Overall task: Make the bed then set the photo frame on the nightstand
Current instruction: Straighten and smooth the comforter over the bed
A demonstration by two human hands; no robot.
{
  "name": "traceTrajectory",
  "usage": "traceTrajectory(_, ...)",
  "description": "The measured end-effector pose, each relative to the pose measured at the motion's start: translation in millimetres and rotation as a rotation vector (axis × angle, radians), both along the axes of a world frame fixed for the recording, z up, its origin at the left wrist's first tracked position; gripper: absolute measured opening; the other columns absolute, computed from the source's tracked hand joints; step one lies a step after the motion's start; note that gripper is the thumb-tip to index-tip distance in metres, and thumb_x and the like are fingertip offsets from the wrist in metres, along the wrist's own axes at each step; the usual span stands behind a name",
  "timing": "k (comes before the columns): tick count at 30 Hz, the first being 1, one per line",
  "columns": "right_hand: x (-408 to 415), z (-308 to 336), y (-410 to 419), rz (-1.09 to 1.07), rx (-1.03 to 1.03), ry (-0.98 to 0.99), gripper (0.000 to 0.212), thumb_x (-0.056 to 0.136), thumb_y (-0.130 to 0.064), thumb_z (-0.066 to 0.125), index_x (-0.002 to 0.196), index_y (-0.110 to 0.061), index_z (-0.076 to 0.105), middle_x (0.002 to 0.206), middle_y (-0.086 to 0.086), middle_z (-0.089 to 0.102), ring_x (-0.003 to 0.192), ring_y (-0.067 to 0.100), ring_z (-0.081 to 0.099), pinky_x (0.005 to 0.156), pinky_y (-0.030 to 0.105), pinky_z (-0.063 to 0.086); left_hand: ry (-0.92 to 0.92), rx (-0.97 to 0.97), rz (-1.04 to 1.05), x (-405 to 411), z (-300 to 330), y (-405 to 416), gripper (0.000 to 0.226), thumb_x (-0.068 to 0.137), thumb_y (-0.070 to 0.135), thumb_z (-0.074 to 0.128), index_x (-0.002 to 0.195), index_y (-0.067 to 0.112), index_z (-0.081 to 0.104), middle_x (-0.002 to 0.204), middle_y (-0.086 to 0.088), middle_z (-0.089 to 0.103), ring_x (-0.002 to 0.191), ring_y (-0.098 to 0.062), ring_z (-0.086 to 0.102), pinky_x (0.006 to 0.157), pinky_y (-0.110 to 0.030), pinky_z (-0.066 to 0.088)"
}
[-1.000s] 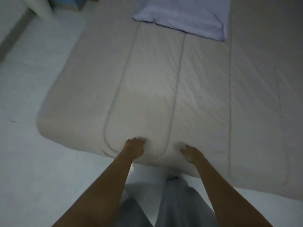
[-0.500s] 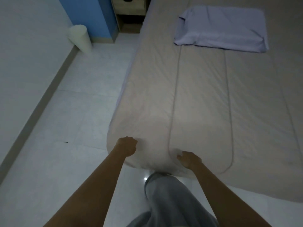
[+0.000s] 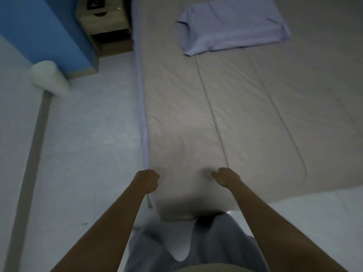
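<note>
A beige quilted comforter [image 3: 245, 118] lies spread over the bed, its near left corner hanging over the foot. My left hand [image 3: 146, 181] is closed on the comforter's left corner edge. My right hand [image 3: 225, 176] grips the same foot edge a little to the right. A lavender pillow [image 3: 231, 24] rests flat at the head of the bed. A strip of lavender sheet [image 3: 142, 114] shows along the bed's left side. The wooden nightstand [image 3: 106, 22] stands at the far left of the bed's head, with something dark on top. No photo frame can be made out.
White tiled floor [image 3: 88, 144] runs along the bed's left side. A blue wall section [image 3: 39, 26] and a white cylindrical object [image 3: 47, 77] stand at the far left by the baseboard. My grey trousers [image 3: 196, 242] are right at the bed's foot.
My view and both hands have shifted left along the foot edge toward the bed's left corner. The comforter now lies tighter at that corner, and the nightstand has come into view.
</note>
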State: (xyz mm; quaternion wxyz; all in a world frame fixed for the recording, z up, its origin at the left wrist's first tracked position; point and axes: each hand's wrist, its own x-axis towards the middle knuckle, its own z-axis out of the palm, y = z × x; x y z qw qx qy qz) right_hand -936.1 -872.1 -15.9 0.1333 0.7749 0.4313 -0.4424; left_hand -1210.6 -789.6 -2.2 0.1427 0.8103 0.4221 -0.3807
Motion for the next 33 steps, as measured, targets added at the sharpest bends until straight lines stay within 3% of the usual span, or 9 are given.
traceTrajectory(9,-151.8,-23.7,-27.3,-0.535,0.026,-0.002,0.049,0.097,-0.042,0.039,0.138,-0.014,0.046,0.141,0.007,0.051,0.129,0.027,0.049,0.108,0.038,0.038,-0.158,-0.068,-0.524,-27.4,-30.3,82.1,0.031,0.096,0.011,0.044,0.12,0.002,0.06,0.123,-0.019,0.06,0.115,-0.029,0.059,0.089,-0.037,0.048)
traceTrajectory(13,-207.7,-42.7,-27.5,-0.756,0.095,-0.04,0.048,0.096,-0.038,0.04,0.138,-0.015,0.04,0.14,0.007,0.047,0.131,0.027,0.043,0.11,0.043,0.031,-0.097,-0.096,-0.785,-16.1,-52.5,97.9,0.04,0.097,0.013,0.046,0.137,0.012,0.048,0.136,-0.011,0.05,0.125,-0.027,0.049,0.096,-0.037,0.044)
traceTrajectory(18,-254.0,-86.8,-13.1,-0.903,0.104,-0.095,0.07,0.096,-0.047,0.038,0.154,-0.018,0.01,0.162,0.01,0.004,0.15,0.032,0.005,0.119,0.051,0.015,-0.135,-0.113,-0.907,11.0,-100.6,106.7,0.063,0.097,0.021,0.05,0.153,0.026,0.022,0.163,-0.004,0.014,0.149,-0.025,0.019,0.116,-0.039,0.027)
traceTrajectory(22,-279.2,-129.4,15.3,-1.038,0.146,-0.12,0.088,0.087,-0.046,0.056,0.155,-0.022,0.006,0.161,0.017,-0.012,0.149,0.039,-0.004,0.119,0.048,0.015,-0.125,-0.053,-1.094,10.7,-142.7,125.2,0.093,0.084,0.045,0.065,0.153,0.04,0.003,0.164,0.001,-0.013,0.151,-0.034,-0.003,0.113,-0.063,0.016)
traceTrajectory(23,-283.0,-140.5,21.9,-1.07,0.184,-0.143,0.089,0.084,-0.039,0.062,0.154,-0.019,0.011,0.16,0.021,-0.008,0.148,0.042,-0.001,0.119,0.047,0.02,-0.138,-0.062,-1.137,9.8,-152.4,132.1,0.096,0.079,0.049,0.069,0.153,0.041,0.008,0.164,0.0,-0.008,0.151,-0.036,0.001,0.11,-0.067,0.019)
traceTrajectory(26,-290.1,-170.6,34.6,-1.146,0.297,-0.218,0.072,0.088,-0.016,0.058,0.151,-0.011,0.024,0.159,0.024,0.003,0.147,0.046,0.003,0.115,0.047,0.03,-0.162,-0.102,-1.229,5.7,-178.3,151.3,0.087,0.063,0.043,0.082,0.141,0.041,0.044,0.156,-0.004,0.036,0.14,-0.04,0.038,0.093,-0.069,0.039)
traceTrajectory(28,-289.8,-177.2,38.6,-1.207,0.326,-0.27,0.059,0.093,-0.003,0.047,0.149,-0.009,0.03,0.158,0.023,0.008,0.147,0.043,0.006,0.108,0.047,0.04,-0.235,-0.126,-1.278,5.9,-194.7,158.0,0.062,0.074,0.021,0.071,0.131,0.038,0.057,0.147,-0.005,0.05,0.13,-0.043,0.05,0.088,-0.066,0.046)
traceTrajectory(30,-285.7,-172.8,39.0,-1.212,0.315,-0.29,0.056,0.095,0.005,0.038,0.149,-0.009,0.03,0.159,0.02,0.009,0.149,0.037,0.006,0.104,0.044,0.043,-0.334,-0.137,-1.304,5.3,-187.0,155.6,0.058,0.081,0.011,0.039,0.129,0.035,0.061,0.144,-0.009,0.053,0.128,-0.047,0.05,0.09,-0.065,0.047)
traceTrajectory(33,-289.7,-168.2,37.1,-1.226,0.26,-0.28,0.053,0.101,0.002,0.03,0.151,-0.013,0.026,0.162,0.01,0.01,0.151,0.025,0.005,0.114,0.035,0.033,-0.297,-0.182,-1.282,5.3,-176.6,155.4,0.062,0.095,0.01,0.02,0.15,0.036,0.029,0.164,-0.005,0.011,0.149,-0.043,0.01,0.115,-0.058,0.022)
